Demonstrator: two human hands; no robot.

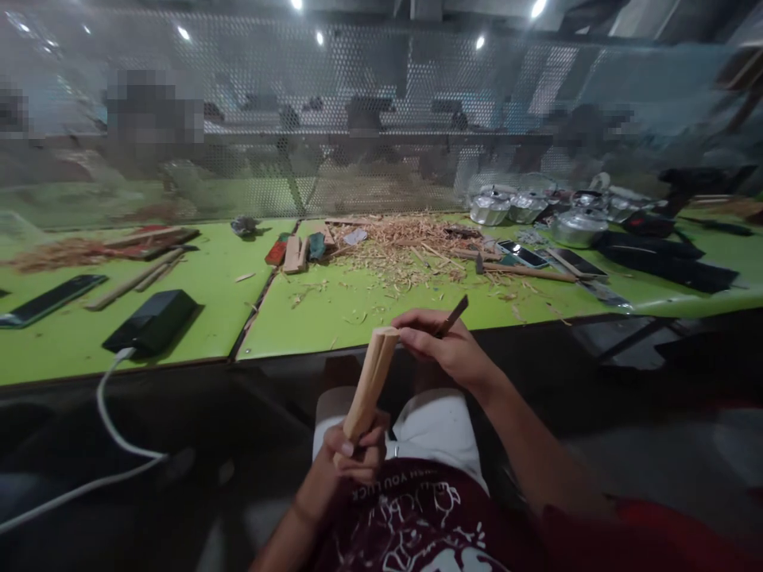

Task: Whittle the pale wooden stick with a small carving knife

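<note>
Starting at your far left, a dark flat phone [51, 299] lies on the bright green table top [358, 306], and just right of it sits a black rectangular power bank [152, 319] with a white cable [107, 413] running off the table edge towards you. Beyond these lie thin wooden slats [134, 280].

Nearer the middle, your left hand [354, 453] is closed tight around the lower end of a pale squared wooden stick [370, 380], holding it tilted over your lap, its top end leaning right. That top end sits just below the table's near edge.

Your right hand [444, 343] is clenched around a thin dark-bladed carving tool [451, 316], the fingers [417, 338] touching the top of the stick. The blade points up and right.

Behind them a pile of pale wood shavings [402, 250] spreads over the table. Further right lie two more phones [540, 258], then several shiny metal pots [524, 206].

Your maroon shirt [417, 516] carries white lettering, seen upside down; I can make out "YOU LUCK", the rest is unclear.
</note>
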